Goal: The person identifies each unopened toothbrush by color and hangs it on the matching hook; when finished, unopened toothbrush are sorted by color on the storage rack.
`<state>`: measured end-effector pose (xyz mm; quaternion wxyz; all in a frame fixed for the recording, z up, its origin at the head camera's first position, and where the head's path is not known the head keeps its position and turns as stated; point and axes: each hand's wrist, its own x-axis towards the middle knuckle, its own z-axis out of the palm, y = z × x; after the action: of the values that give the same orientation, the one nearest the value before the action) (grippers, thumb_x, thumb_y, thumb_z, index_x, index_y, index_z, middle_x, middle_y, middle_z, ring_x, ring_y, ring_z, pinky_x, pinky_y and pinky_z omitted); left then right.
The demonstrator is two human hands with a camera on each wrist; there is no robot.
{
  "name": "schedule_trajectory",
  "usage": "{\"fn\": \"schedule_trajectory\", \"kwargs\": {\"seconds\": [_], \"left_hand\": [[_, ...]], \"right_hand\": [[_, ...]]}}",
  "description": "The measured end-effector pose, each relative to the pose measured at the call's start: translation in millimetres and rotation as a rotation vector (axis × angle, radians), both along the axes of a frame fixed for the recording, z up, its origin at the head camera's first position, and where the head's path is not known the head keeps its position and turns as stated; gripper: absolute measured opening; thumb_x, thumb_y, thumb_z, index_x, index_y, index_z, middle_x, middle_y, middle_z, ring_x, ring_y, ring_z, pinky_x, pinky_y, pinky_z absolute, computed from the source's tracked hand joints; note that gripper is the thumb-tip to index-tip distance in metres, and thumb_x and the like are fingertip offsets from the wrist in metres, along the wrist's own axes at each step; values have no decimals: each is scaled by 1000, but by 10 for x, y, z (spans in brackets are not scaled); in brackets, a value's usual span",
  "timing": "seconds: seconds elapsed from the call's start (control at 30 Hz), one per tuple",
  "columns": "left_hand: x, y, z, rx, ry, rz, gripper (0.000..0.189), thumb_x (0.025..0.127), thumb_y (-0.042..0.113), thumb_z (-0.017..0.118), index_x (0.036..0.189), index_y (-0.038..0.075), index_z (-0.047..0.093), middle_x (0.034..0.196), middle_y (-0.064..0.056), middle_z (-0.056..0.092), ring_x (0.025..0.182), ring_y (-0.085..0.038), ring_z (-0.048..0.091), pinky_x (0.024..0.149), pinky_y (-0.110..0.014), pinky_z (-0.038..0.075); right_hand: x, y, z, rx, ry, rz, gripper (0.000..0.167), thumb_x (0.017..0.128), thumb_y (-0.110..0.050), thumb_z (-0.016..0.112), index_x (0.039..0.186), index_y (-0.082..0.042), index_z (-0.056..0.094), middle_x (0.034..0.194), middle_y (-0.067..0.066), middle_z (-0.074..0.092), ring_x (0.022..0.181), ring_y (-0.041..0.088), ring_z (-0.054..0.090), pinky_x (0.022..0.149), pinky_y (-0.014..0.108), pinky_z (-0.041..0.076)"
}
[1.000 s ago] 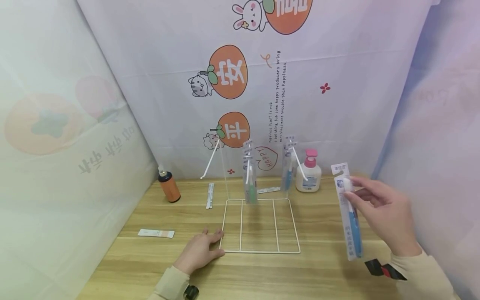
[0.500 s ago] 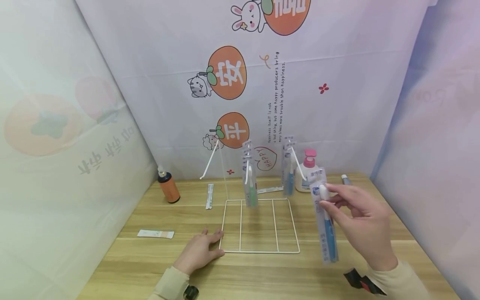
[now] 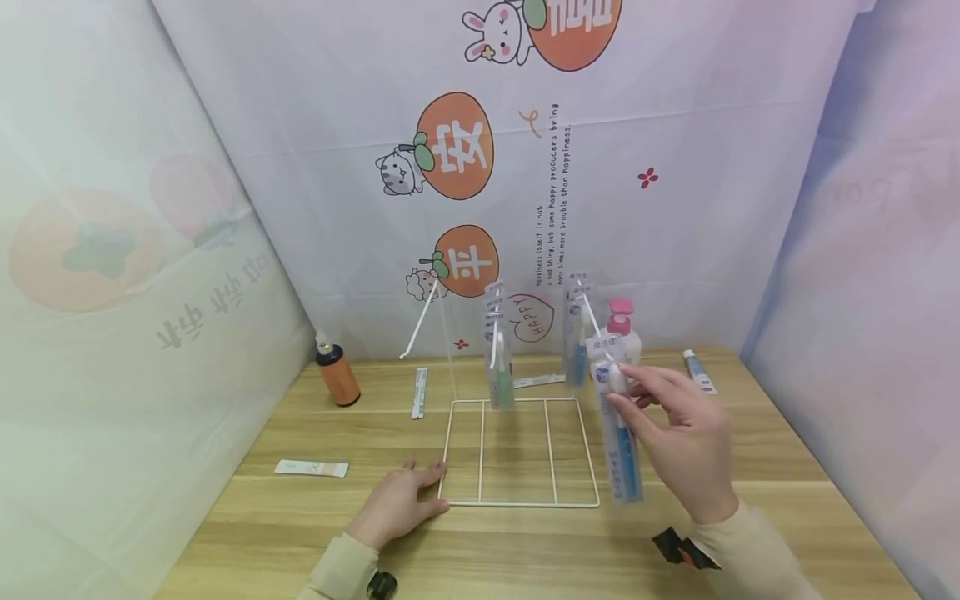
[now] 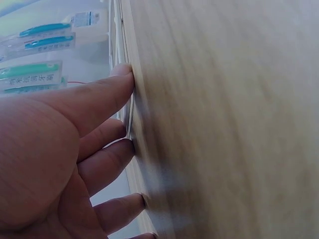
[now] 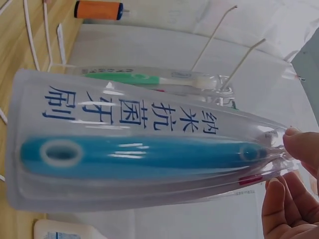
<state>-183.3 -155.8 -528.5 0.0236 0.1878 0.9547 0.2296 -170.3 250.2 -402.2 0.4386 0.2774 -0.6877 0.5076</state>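
My right hand [image 3: 686,437] pinches a packaged blue toothbrush [image 3: 624,450] near its head end, and the package hangs upright. Its top overlaps the tip of the white wire rack's [image 3: 525,505] right hook; whether the hook passes through the hole, I cannot tell. In the right wrist view the blue handle [image 5: 149,157] shows through clear plastic. My left hand [image 3: 397,502] touches the front left corner of the rack's base, fingertips down on the table. A packaged green toothbrush [image 3: 502,375] hangs on the middle hook, and another blue one [image 3: 577,358] on the right hook. The left hook [image 3: 420,321] is bare.
Behind the right hook stands a white pump bottle [image 3: 621,321] with a pink top. An orange and black bottle [image 3: 339,372] is at the back left. Flat sachets [image 3: 311,467] lie on the wooden table, with a small tube [image 3: 699,372] at the back right. Cloth walls surround it.
My right hand has carried the packaged blue toothbrush leftward to the right hook's tip. The tube at the back right has come into view. My left hand has stayed at the rack's corner.
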Motion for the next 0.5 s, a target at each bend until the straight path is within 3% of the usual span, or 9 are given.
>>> {"fn": "schedule_trajectory", "kwargs": {"seconds": [0.27, 0.4, 0.5], "left_hand": [[-1, 6, 1, 5, 3, -12, 66, 95, 41, 84, 149, 8, 65, 152, -11, 62, 139, -62, 49, 110, -73, 44], [5, 11, 7, 12, 2, -13, 66, 94, 40, 84, 149, 7, 65, 152, -12, 62, 139, -63, 49, 110, -73, 44], [-3, 7, 10, 16, 2, -9, 66, 94, 40, 84, 149, 7, 65, 153, -12, 61, 139, -63, 49, 110, -74, 44]], "right_hand": [[-209, -101, -29, 24, -26, -152, 50, 70, 21, 90, 116, 3, 81, 104, 18, 77, 82, 1, 66, 72, 9, 55], [-303, -153, -14, 3, -18, -181, 47, 72, 18, 92, 116, 3, 82, 104, 18, 77, 81, 0, 67, 72, 11, 56], [-442, -161, -61, -14, -3, -186, 47, 75, 14, 93, 118, 0, 82, 108, 16, 78, 79, 9, 69, 72, 12, 56]]}}
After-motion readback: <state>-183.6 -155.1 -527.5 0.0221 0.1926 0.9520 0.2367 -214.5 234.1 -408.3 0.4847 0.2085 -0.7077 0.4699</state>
